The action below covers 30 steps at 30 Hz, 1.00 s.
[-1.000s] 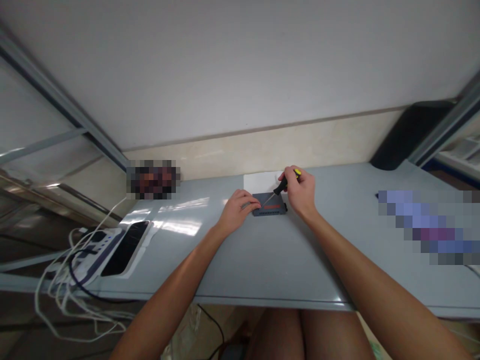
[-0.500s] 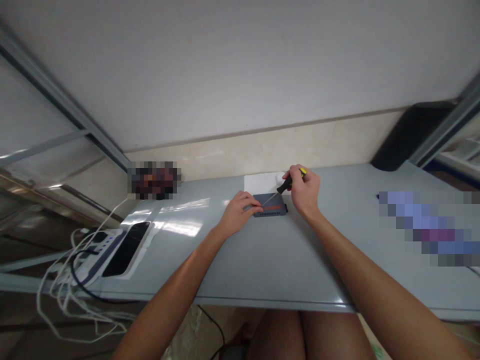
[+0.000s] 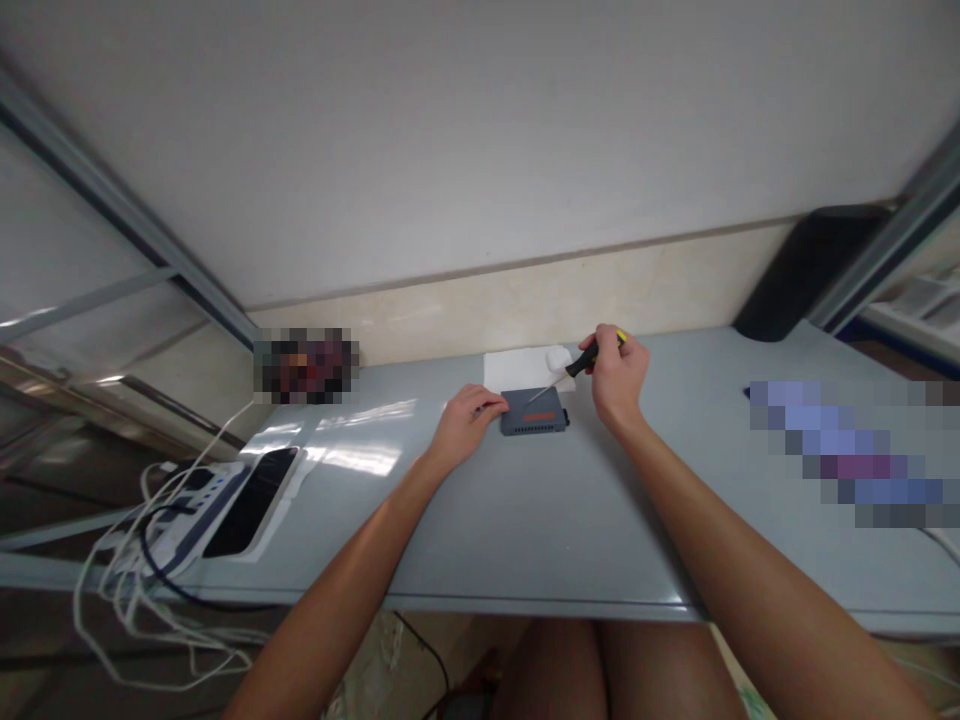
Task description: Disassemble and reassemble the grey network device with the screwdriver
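Across the desk [image 3: 525,530], grey box [image 3: 517,413] lies lengthwise left-right; left hand [image 3: 466,422] at its left end — grip unclear. Right hand [image 3: 621,378] grasps screwdriver [image 3: 577,366] — tip down-left.

At eight o'clock, a dark-screened phone [image 3: 255,500] lies beside a power strip [image 3: 214,503] and tangled white cables [image 3: 135,600]. A pixelated dark patch [image 3: 306,366] sits at nine; towards three, a black cylinder [image 3: 808,275] and pixelated bluish patch [image 3: 847,445].

Tabletop [image 3: 540,525] open nearside of box [image 3: 525,411]; phone [image 3: 253,503] obstructs left.
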Each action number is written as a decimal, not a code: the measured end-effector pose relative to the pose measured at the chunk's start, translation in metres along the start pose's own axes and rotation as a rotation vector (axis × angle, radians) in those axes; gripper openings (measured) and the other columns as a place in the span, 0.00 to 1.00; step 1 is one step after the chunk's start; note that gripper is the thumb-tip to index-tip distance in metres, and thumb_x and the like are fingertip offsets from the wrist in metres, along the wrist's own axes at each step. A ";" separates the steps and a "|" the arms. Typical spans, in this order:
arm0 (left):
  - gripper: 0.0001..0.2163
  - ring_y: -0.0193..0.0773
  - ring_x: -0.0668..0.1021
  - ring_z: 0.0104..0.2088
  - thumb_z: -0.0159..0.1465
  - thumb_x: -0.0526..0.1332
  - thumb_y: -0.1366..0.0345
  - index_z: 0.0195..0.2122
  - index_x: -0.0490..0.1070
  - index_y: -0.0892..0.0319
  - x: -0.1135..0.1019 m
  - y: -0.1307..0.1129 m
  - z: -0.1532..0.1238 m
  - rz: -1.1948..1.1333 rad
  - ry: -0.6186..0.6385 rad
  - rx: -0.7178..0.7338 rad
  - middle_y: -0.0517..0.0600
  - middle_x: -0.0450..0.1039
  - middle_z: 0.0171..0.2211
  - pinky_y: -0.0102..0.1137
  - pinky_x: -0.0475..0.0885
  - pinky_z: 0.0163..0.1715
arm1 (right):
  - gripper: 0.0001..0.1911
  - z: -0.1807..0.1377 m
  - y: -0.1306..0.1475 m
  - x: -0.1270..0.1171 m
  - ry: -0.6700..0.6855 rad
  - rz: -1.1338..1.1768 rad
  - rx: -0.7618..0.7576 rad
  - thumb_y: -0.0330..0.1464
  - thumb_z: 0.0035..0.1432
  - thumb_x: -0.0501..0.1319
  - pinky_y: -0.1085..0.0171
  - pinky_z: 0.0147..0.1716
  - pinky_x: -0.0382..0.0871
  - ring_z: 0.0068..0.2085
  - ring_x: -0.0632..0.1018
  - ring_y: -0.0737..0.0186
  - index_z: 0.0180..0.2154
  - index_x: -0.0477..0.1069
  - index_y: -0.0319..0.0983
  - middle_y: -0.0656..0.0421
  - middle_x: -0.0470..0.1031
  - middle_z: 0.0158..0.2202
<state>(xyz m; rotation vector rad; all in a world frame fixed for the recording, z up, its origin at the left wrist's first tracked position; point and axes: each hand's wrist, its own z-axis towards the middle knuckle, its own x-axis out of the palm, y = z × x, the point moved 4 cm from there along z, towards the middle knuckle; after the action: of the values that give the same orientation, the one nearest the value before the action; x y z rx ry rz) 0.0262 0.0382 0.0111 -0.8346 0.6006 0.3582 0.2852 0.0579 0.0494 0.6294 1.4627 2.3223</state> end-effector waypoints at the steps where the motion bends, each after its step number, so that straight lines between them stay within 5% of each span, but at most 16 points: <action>1: 0.10 0.43 0.82 0.43 0.76 0.66 0.58 0.39 0.84 0.55 0.000 0.001 0.000 -0.002 -0.004 -0.011 0.51 0.84 0.38 0.39 0.77 0.48 | 0.19 0.000 -0.002 0.000 0.006 -0.005 0.001 0.42 0.65 0.60 0.65 0.23 0.61 0.23 0.68 0.66 0.24 0.74 0.40 0.64 0.67 0.20; 9: 0.12 0.42 0.83 0.40 0.73 0.66 0.56 0.39 0.85 0.56 0.000 0.009 -0.002 -0.058 -0.012 -0.187 0.51 0.85 0.38 0.34 0.76 0.45 | 0.19 0.007 -0.016 -0.003 -0.017 -0.037 0.036 0.42 0.65 0.59 0.65 0.23 0.61 0.23 0.68 0.65 0.24 0.74 0.40 0.64 0.67 0.20; 19: 0.15 0.42 0.81 0.36 0.68 0.67 0.52 0.42 0.86 0.58 -0.014 0.033 -0.004 -0.144 -0.186 -0.462 0.51 0.85 0.36 0.34 0.75 0.40 | 0.19 0.015 -0.016 -0.011 -0.072 -0.037 0.053 0.44 0.64 0.58 0.65 0.24 0.62 0.24 0.69 0.64 0.24 0.74 0.41 0.63 0.66 0.20; 24: 0.08 0.45 0.79 0.42 0.68 0.69 0.58 0.38 0.87 0.55 -0.015 0.038 0.023 0.062 -0.119 -0.290 0.52 0.85 0.37 0.37 0.73 0.46 | 0.20 0.015 -0.012 -0.011 -0.071 -0.050 0.055 0.45 0.64 0.58 0.65 0.25 0.62 0.25 0.69 0.63 0.25 0.74 0.41 0.63 0.67 0.21; 30: 0.07 0.45 0.78 0.43 0.70 0.69 0.63 0.37 0.86 0.57 0.007 0.049 0.071 0.206 -0.007 -0.149 0.52 0.84 0.36 0.43 0.69 0.56 | 0.19 0.012 -0.007 -0.010 -0.072 -0.048 0.064 0.43 0.64 0.58 0.64 0.24 0.61 0.23 0.68 0.64 0.25 0.74 0.41 0.64 0.65 0.20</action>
<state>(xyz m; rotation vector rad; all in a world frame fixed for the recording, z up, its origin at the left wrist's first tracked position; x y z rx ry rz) 0.0313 0.1245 0.0151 -0.9164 0.6614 0.5987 0.3004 0.0655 0.0453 0.6805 1.5071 2.2010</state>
